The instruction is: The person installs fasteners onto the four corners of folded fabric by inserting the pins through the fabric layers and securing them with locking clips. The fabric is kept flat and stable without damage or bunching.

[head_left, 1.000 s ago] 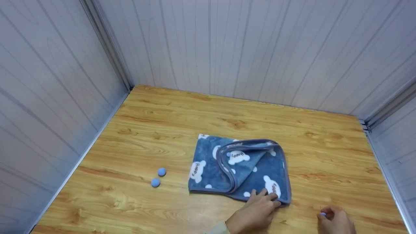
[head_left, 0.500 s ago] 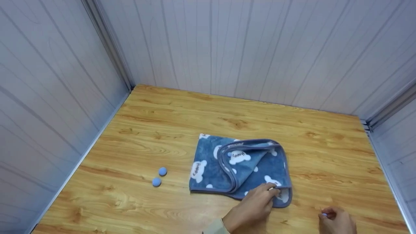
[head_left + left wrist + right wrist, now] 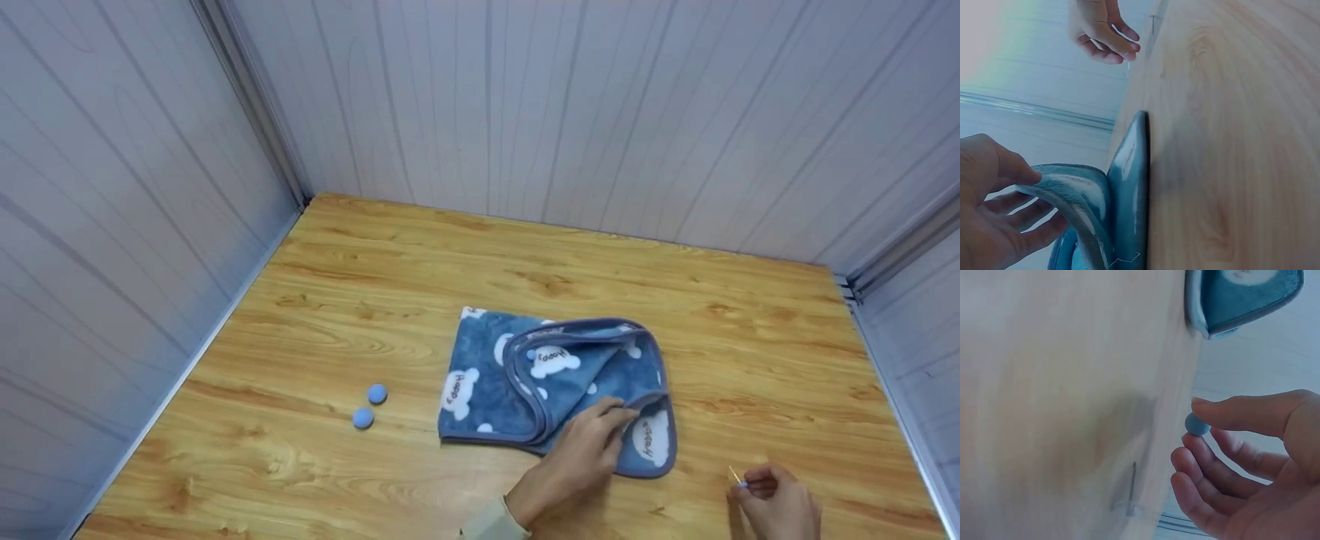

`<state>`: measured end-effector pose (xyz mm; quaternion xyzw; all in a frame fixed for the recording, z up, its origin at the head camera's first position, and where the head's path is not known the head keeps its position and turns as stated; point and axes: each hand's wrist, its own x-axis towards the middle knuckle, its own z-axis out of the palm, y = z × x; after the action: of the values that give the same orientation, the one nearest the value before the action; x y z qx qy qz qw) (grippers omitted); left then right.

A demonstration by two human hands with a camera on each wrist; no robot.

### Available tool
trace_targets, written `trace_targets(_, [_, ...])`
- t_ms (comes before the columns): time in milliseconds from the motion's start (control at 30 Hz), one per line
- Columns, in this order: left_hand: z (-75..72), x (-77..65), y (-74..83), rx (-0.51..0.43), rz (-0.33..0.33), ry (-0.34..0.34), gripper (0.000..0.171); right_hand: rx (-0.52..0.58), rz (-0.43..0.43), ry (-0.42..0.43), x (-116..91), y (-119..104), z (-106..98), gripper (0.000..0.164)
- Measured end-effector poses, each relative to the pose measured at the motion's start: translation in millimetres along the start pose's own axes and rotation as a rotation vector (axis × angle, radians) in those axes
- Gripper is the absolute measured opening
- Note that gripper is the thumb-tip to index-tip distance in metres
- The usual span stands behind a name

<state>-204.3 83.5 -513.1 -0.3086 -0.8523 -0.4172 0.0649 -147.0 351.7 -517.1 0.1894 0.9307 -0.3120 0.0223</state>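
Observation:
My left hand [image 3: 585, 442] pinches the bound edge of a folded blue fleece blanket [image 3: 487, 412] with white bear prints, near its front right corner. In the left wrist view, that top layer [image 3: 1072, 194] is raised off the layer beneath, the thumb on top and fingers below. To the right of the blanket, my right hand [image 3: 780, 502] pinches a small blue-headed pin [image 3: 1197, 424] between thumb and fingertips. Its thin gold shaft shows in the head view, pointing up and left. A similar blue round button [image 3: 531, 355] sits on the blanket's turned-back flap.
Two blue round caps [image 3: 377, 394] lie on the wood-grain table [image 3: 300, 337] left of the blanket. Pale panel walls [image 3: 487, 112] enclose the table at the back and both sides.
My left hand has taken hold of the blanket's front edge and folded it up and back, showing the layer beneath. The right hand has tilted slightly, bringing the pin's shaft into clearer view.

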Motion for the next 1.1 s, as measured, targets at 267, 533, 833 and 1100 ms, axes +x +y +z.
trace_targets(267, [-6.1,2.5,-2.8,-0.025,0.08,0.133,0.03,0.057,-0.043,0.105,-4.6,-17.5,1.2,0.021])
trace_targets(533, [-15.3,3.8,-4.3,-0.062,0.042,0.129,0.043,0.07,-0.061,0.172,-6.2,-39.7,3.1,0.018])
trace_targets(833, [-27.5,4.2,-6.9,-0.036,0.025,0.137,0.053,0.067,-0.155,0.217,-12.9,-64.6,1.3,0.015])
trace_targets(1100, [-31.1,4.2,-9.8,-0.035,0.03,0.181,0.054,0.104,-0.195,0.204,-15.1,-84.6,-0.2,0.014])
